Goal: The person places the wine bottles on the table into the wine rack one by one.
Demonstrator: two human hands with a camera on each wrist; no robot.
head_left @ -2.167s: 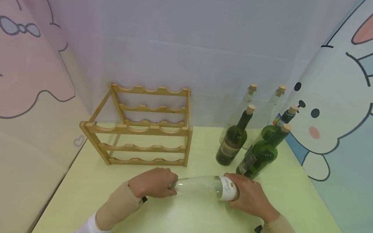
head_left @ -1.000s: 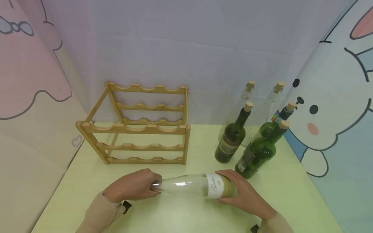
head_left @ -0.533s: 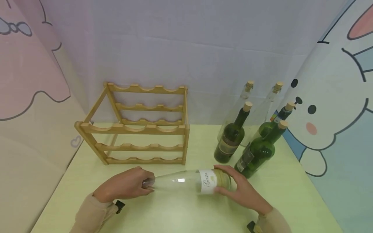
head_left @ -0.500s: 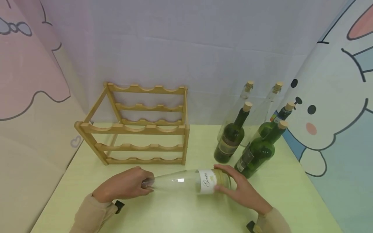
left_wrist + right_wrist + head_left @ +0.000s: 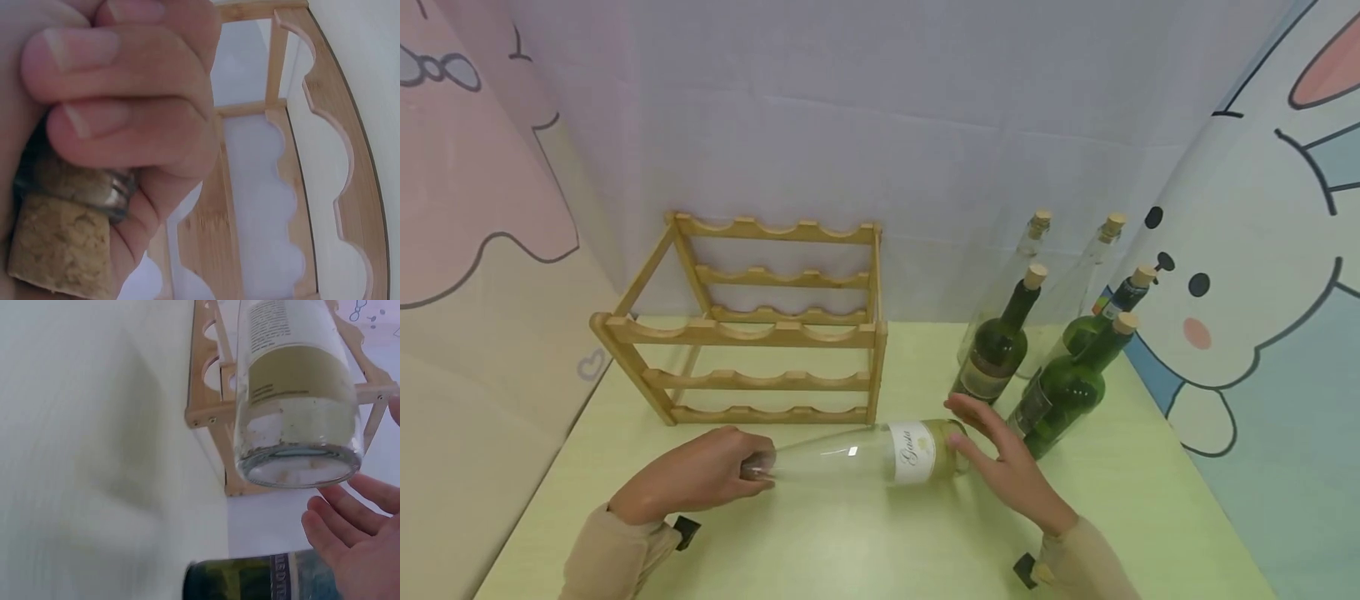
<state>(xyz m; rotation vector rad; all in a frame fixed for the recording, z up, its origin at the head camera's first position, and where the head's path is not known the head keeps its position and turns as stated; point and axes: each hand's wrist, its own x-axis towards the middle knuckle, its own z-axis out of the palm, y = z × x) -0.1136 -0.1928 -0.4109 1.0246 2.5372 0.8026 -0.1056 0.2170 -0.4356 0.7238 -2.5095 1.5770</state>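
Observation:
A clear glass wine bottle (image 5: 850, 458) with a white label lies sideways above the table, in front of the wooden rack. My left hand (image 5: 703, 468) grips its neck, fingers curled round it; the cork stopper (image 5: 59, 247) pokes out past them in the left wrist view. At the base end is my right hand (image 5: 1003, 462), its fingers spread and fairly straight. In the right wrist view these fingers (image 5: 350, 515) stand beside the bottle's bottom (image 5: 300, 467) without wrapping it; whether a fingertip touches the glass I cannot tell.
A wooden wine rack (image 5: 752, 335) with scalloped bars stands at the back left. Corked bottles stand upright at the right: a dark one (image 5: 1000, 346), a green one (image 5: 1067, 387), another green one (image 5: 1082, 333) and clear ones behind. Patterned cloth hangs round the table (image 5: 865, 550).
The clear bottle and both hands have moved left and slightly toward the rack. My right hand has loosened from the bottle's base, its fingers now straighter. The standing bottles stay put.

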